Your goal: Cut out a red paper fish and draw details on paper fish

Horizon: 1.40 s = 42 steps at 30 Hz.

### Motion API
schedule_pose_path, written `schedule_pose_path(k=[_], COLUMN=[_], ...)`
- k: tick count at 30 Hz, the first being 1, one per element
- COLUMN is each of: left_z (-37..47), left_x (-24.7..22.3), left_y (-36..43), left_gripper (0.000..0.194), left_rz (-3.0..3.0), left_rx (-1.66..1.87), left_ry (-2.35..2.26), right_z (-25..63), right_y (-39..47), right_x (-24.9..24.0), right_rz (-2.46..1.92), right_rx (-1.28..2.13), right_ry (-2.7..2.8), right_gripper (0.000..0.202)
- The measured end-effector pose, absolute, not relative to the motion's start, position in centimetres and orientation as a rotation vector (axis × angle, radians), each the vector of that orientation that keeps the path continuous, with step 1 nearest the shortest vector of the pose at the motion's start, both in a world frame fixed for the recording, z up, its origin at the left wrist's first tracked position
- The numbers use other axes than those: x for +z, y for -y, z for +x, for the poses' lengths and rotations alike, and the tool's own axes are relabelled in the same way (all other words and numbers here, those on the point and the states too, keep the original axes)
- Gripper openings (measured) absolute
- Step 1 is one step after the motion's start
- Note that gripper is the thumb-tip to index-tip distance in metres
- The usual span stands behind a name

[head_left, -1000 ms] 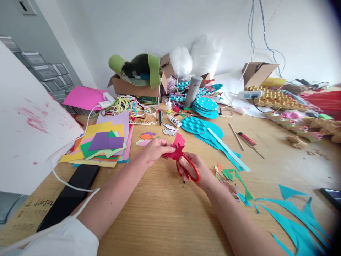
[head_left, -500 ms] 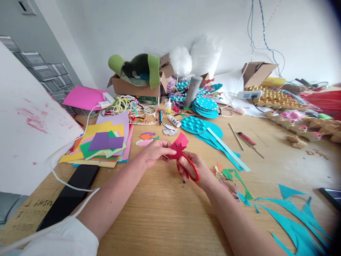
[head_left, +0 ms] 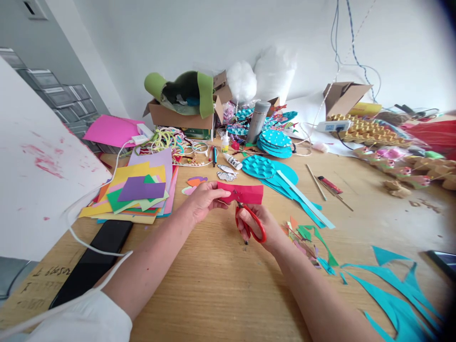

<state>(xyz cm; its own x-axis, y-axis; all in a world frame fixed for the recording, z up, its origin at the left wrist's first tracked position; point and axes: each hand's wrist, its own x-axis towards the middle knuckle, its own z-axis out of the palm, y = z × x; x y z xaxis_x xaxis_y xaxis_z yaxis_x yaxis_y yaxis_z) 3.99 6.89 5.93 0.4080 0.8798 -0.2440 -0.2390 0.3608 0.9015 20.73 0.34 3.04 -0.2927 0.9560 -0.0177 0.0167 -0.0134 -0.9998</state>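
Note:
Pinched in my left hand [head_left: 208,198] is the left end of a strip of red paper [head_left: 251,194], held above the table. My right hand [head_left: 258,223] grips red-handled scissors [head_left: 254,221], their blades up against the paper's lower edge near its middle. Part of the blades is hidden by the paper and fingers. Beyond my left hand lie small coloured paper cutouts [head_left: 196,181] and white cutouts with drawn outlines [head_left: 227,173]. A white glue bottle [head_left: 233,162] rests on its side behind them.
Stacked coloured paper [head_left: 142,190] and a black phone [head_left: 110,259] lie at left, crossed by a white cable. Blue discs [head_left: 258,167], paper scraps [head_left: 309,237] and blue offcuts [head_left: 388,285] lie at right. A grey flask [head_left: 258,123] and boxes [head_left: 181,114] stand behind.
The red paper has turned from a tilted position to lie crosswise, its free end now reaching right over the scissors. Both hands stay in nearly the same place.

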Motion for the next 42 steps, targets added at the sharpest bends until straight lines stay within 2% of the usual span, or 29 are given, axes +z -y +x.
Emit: schedule_pose_path(k=[13, 20, 42], left_z=[2.6, 2.7, 3.1], left_x=[6.0, 5.9, 6.0], left_y=[-8.2, -7.8, -7.4], left_gripper=[0.023, 0.019, 0.026], left_rz=[1.217, 1.355, 1.19], left_rx=[1.033, 0.917, 0.783], left_ry=[-1.069, -0.998, -0.926], right_z=[20.9, 20.8, 20.8], right_y=[-0.3, -0.4, -0.4], right_x=[3.3, 3.1, 3.0], right_rz=[-1.17, -1.123, -1.118], right_rx=[1.507, 1.536, 1.61], right_ry=[1.361, 1.341, 1.329], right_gripper=[0.048, 0.049, 0.049])
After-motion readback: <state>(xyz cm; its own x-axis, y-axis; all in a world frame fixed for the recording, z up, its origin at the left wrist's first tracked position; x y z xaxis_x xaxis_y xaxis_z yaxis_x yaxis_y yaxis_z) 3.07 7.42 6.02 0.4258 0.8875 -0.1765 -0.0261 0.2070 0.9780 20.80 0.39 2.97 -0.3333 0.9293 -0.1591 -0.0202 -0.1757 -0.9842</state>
